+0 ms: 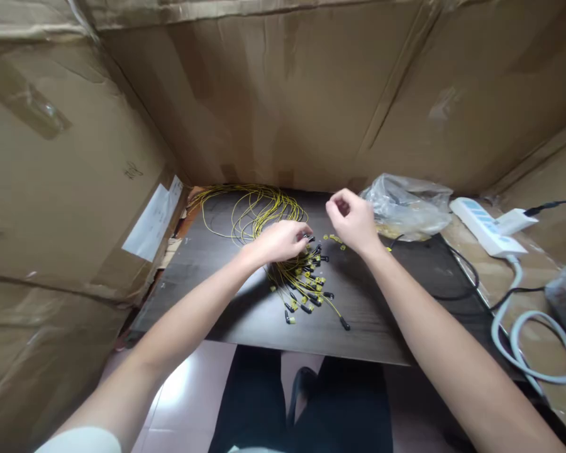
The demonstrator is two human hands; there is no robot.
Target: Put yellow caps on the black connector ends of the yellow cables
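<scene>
A bundle of thin yellow cables (276,211) lies on the dark tabletop, its ends tipped with black connectors (344,323) and small yellow tags (321,280). Over the bundle, my left hand (283,241) is closed with its fingertips together at one cable's black connector end. To its right, my right hand (352,219) is raised a little, thumb and fingers curled into a pinch. What that pinch holds, if anything, is too small to make out. Several loose yellow tags (334,240) lie on the table between the two hands.
A clear plastic bag (408,204) with yellow pieces inside sits behind my right hand. A white power strip (483,226) with a plugged-in adapter and a coiled white cord (544,314) is on the right. Cardboard walls (283,100) enclose the back and sides.
</scene>
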